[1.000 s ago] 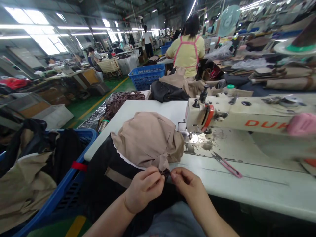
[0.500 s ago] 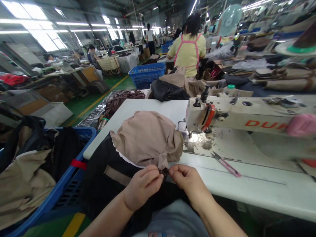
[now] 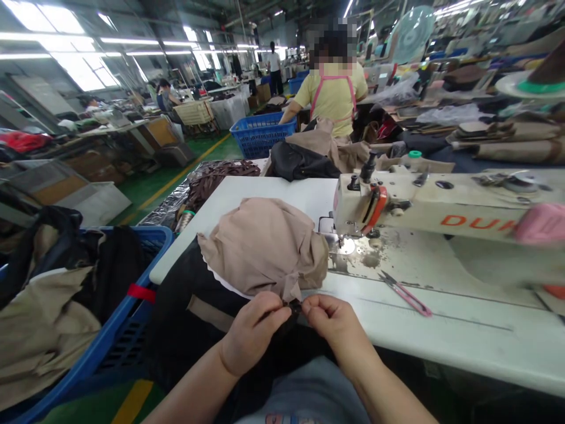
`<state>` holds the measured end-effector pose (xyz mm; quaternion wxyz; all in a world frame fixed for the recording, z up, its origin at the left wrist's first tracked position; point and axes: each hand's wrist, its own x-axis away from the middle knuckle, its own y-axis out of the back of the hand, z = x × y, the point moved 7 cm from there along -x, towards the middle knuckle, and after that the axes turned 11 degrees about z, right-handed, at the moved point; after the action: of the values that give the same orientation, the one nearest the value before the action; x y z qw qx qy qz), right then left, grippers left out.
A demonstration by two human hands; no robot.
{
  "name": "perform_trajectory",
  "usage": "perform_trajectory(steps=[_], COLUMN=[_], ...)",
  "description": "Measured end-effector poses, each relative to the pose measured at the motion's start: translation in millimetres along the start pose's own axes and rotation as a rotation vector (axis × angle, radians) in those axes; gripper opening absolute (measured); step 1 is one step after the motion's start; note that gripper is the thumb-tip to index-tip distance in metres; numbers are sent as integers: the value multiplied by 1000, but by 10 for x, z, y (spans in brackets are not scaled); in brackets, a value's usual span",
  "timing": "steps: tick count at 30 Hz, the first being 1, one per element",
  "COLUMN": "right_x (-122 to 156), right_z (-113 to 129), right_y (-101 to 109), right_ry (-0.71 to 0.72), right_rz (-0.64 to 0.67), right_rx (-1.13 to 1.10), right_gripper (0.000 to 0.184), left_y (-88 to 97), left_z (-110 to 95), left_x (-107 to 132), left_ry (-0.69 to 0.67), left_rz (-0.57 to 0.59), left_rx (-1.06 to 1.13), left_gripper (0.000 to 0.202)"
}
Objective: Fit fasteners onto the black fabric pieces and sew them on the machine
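Cloth [image 3: 265,247], beige and black, drapes off the table [image 3: 441,338] edge; left hand [image 3: 253,333] and right hand [image 3: 335,324] pinch its small dark end between fingertips, nearly touching. The step looks like fine finger work there; the next move seems to call for a steady pinch. Beyond lie scissors [image 3: 401,289], near the sewing machine [image 3: 424,215].

Beige cloth [image 3: 260,247] looks matt and super wrinkly. Smooth, slightly glossy tabletop [image 3: 286,189], plastic basket [image 3: 97,350], shiny metal needle plate [image 3: 346,246].
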<state>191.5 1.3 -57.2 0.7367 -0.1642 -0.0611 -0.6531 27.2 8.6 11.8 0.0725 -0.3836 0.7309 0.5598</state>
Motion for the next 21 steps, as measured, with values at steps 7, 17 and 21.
perform_trajectory(steps=[7, 17, 21], right_x=[-3, -5, -12], right_z=[147, 201, 182], right_y=[-15, -71, -53], right_ry=[34, 44, 41], right_rz=[6, 10, -15], right_rx=[88, 192, 206], right_gripper=[33, 27, 27], left_y=[6, 3, 3], left_z=[-59, -79, -68], left_x=[-79, -92, -68], left_ry=[-23, -89, -97], left_rz=[23, 46, 39], left_rx=[-60, -36, -49], left_gripper=[15, 21, 22])
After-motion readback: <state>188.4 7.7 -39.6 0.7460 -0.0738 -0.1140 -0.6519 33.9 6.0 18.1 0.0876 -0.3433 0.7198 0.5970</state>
